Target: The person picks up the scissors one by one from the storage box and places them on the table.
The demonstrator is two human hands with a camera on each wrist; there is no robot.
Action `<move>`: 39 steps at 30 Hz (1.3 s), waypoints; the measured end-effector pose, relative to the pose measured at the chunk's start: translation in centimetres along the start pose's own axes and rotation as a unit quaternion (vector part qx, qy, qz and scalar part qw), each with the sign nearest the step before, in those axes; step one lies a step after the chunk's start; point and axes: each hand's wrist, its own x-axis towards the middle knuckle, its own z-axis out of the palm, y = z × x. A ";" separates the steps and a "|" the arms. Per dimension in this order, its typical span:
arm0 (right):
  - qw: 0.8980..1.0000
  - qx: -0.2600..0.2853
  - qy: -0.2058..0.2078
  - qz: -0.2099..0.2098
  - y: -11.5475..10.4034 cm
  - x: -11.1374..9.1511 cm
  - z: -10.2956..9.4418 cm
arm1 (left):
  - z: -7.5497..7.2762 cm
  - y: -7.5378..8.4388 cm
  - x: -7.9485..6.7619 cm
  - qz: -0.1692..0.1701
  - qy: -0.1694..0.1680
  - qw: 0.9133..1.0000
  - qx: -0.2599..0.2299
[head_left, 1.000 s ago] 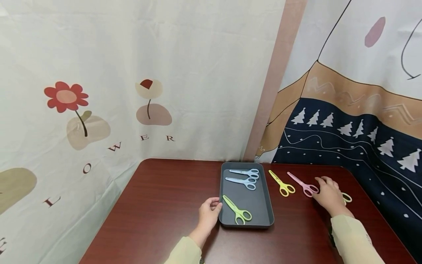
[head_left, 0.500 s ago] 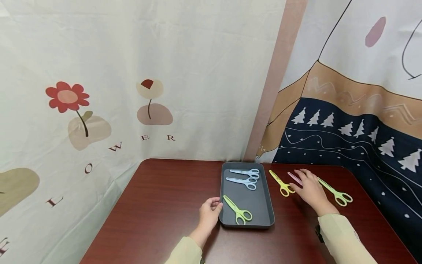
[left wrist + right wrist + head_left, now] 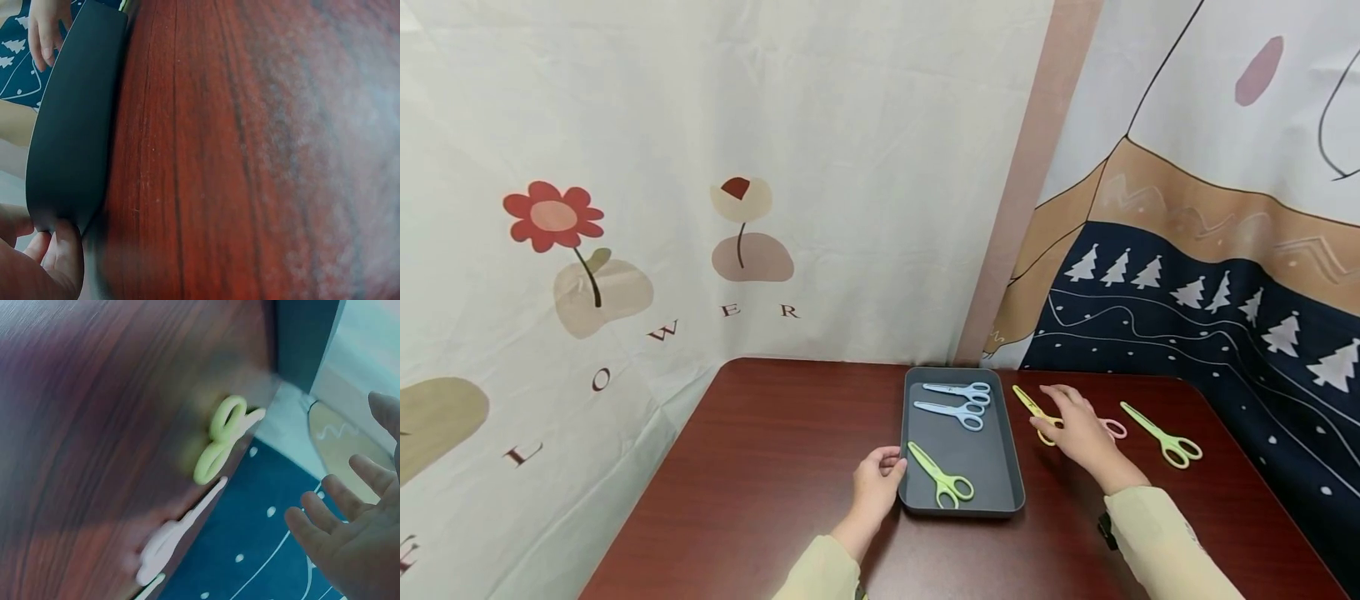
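Note:
My left hand (image 3: 876, 487) is at the left wall of a dark grey tray (image 3: 1000, 467), its thumb and fingers gripping the edge; in the left wrist view the fingertips (image 3: 67, 234) meet the tray's end. Inside the tray lie two pairs of light blue scissors (image 3: 951, 412) and a pair of green scissors (image 3: 942, 479). My right hand (image 3: 1082, 433), fingers spread, hovers over the table. It overlaps the yellow scissors (image 3: 1028, 402) and hides most of the pink scissors (image 3: 1114, 428). Nothing is between its fingers in the right wrist view.
Another pair of green scissors (image 3: 1165, 435) lies to the right of my right hand, on the reddish-brown table (image 3: 775, 458). Printed curtains (image 3: 865, 192) hang right behind the table's back edge.
My right hand has moved left, from beside the right-hand green scissors, across the pink scissors, to the yellow ones. The green scissors are uncovered now. My left hand has stayed at the tray.

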 end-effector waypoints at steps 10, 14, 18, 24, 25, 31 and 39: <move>0.999 0.021 -0.010 -0.038 -3.1 -0.1 1.2 | 0.1 0.1 0.0 -0.002 0.003 1.000 -0.001; 0.999 0.022 -0.018 -0.046 -4.1 -0.3 1.7 | 0.0 0.1 0.0 -0.004 0.003 1.000 -0.001; 0.998 0.025 -0.028 -0.048 -4.8 -0.3 2.3 | 0.0 0.1 0.0 -0.005 0.004 1.000 -0.001; 0.997 0.024 -0.019 -0.077 -5.7 -0.5 3.3 | 0.0 0.1 -0.1 -0.005 0.005 1.000 -0.002; 0.996 0.021 -0.017 -0.083 -5.8 -0.6 3.4 | 0.0 0.1 -0.1 -0.004 0.005 1.000 -0.002; 0.995 0.017 -0.036 -0.090 -7.0 -1.2 4.1 | 0.1 -0.1 -0.1 -0.003 0.006 1.000 0.000; 0.994 0.018 -0.069 -0.088 -8.8 -2.0 4.9 | 0.1 -0.1 -0.1 0.000 0.006 1.000 0.000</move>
